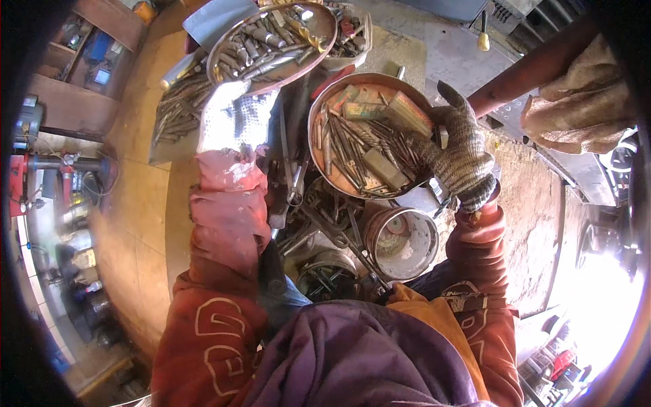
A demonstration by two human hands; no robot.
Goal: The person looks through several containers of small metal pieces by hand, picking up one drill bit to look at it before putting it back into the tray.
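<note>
My left hand (237,119), in a white glove washed out by bright light, is at the near rim of a round tray (333,34). Its fingers are hidden at the tray's underside, and it seems to grip the rim. Drill bits and cutters (271,42) fill that tilted tray. On the right, my right hand (464,146), in a grey striped knit glove, clasps the rim of a round pan (314,139), one digit reaching inside. Thin drill bits (349,152), small worn boxes (409,112) and a greyish block (384,168) lie in the pan.
Long drill bits (183,112) lie heaped at the left, beside a plastic tub (366,44) of small parts behind. Below the pan are a whitish bucket (401,244), wrenches (325,227) and a tool-filled container (329,277). A brownish cloth (580,102) hangs at right by a reddish bar (536,64).
</note>
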